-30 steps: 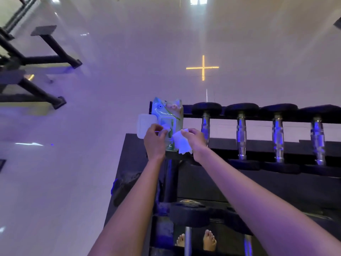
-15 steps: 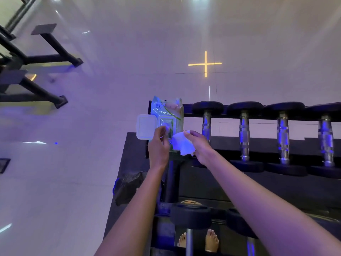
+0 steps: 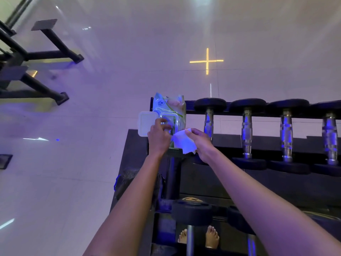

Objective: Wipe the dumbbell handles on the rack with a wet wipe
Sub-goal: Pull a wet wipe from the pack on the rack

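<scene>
Wet wipe (image 3: 184,142) is pinched in right hand (image 3: 200,143); left hand (image 3: 159,136) fingers curled at wipe pack (image 3: 170,111) opening. Nearest dumbbell handle (image 3: 209,121) lies just right, axis running away; right hand nearer.

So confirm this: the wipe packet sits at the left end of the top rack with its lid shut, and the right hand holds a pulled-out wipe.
One thing is wrong: the lid is not shut. In the head view it is flipped open to the left of the wipe packet, and the left hand is at the opening. The rest stands: the packet sits at the left end of the top rack, and the right hand holds a pulled-out wipe.
</scene>
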